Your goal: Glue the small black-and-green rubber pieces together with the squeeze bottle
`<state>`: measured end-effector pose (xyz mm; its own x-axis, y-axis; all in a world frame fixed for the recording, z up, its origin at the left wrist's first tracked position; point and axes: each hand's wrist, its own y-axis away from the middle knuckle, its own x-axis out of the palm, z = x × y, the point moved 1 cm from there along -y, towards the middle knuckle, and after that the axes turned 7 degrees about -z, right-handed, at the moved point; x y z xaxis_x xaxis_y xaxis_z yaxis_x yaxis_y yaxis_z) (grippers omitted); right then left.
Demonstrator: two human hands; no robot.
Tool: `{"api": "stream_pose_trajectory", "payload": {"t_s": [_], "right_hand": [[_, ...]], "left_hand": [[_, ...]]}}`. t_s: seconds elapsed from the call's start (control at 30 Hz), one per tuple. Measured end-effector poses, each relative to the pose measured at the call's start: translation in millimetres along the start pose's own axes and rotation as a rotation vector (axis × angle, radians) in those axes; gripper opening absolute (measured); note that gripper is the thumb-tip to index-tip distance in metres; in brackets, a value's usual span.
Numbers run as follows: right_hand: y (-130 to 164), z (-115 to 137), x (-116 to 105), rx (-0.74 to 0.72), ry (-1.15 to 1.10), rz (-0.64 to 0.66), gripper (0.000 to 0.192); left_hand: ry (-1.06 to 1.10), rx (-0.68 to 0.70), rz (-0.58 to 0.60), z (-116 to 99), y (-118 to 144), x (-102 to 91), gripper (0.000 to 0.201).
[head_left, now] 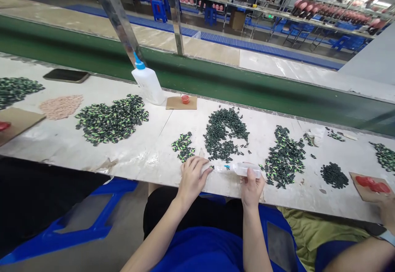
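My right hand (251, 187) grips a small clear squeeze bottle (245, 169) with a blue nozzle, lying sideways and pointing left toward my left hand. My left hand (193, 177) rests on the white worktable (138, 152) near its front edge, fingertips pinched on a tiny dark piece by the nozzle tip. Just beyond my hands lie a small pile of green-and-black pieces (183, 146) and a larger pile of dark green pieces (224, 134). Another mixed pile (284, 156) lies right of the bottle.
A big white glue bottle (148, 83) with a blue cap stands at the back, beside a cardboard square with a red cap (184, 99). A large green-black heap (111, 119), a pink heap (61, 106) and a phone (66, 75) lie left. Another person's arm (370, 247) is at right.
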<state>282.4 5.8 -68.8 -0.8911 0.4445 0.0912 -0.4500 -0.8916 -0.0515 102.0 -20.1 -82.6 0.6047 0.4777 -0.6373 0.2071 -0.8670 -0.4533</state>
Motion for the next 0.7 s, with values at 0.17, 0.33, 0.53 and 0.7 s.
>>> {"api": "stream_pose_trajectory", "payload": {"t_s": [0.17, 0.33, 0.53, 0.7], "right_hand": [[3.9, 6.8, 10.3, -0.026, 0.183, 0.013, 0.036], [5.3, 11.1, 16.5, -0.023, 0.258, 0.077, 0.036], [1.7, 9.7, 16.8, -0.007, 0.291, 0.067, 0.038], [0.9, 9.1, 16.4, 0.009, 0.315, 0.094, 0.037]], "left_hand": [[0.061, 0.041, 0.024, -1.1, 0.9, -1.5, 0.012], [0.07, -0.002, -0.02, -1.6, -0.7, -1.3, 0.01], [0.09, 0.009, -0.016, -1.3, -1.5, -0.5, 0.006], [0.087, -0.006, -0.032, -2.4, -2.1, 1.3, 0.004]]}}
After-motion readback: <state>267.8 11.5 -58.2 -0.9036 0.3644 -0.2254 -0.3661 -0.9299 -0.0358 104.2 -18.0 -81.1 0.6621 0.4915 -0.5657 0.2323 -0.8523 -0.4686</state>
